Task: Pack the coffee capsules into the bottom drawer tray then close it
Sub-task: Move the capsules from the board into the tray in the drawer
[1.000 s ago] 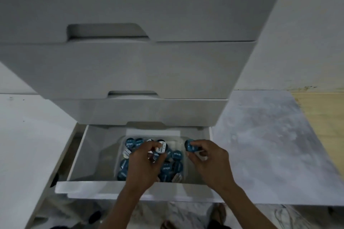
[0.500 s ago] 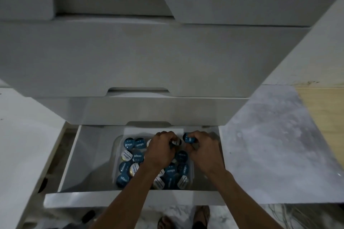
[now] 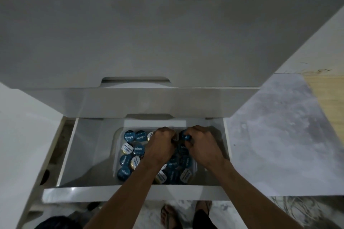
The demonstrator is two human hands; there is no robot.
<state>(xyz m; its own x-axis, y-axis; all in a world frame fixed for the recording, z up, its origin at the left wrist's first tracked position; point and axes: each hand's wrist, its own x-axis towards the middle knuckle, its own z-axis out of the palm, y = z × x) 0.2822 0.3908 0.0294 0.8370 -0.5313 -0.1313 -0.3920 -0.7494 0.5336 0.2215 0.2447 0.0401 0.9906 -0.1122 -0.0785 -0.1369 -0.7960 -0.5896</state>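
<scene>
Both hands were in the tray (image 3: 116,136): right hand (image 3: 202,147) pinched a blue capsule (image 3: 184,136), left hand (image 3: 161,146) curled around another. Light, slick little things, best grabbed by the rim.

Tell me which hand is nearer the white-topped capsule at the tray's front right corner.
Right. The right hand is farther back in the tray, above the capsule; the left hand is farther off, back and to its left.
</scene>
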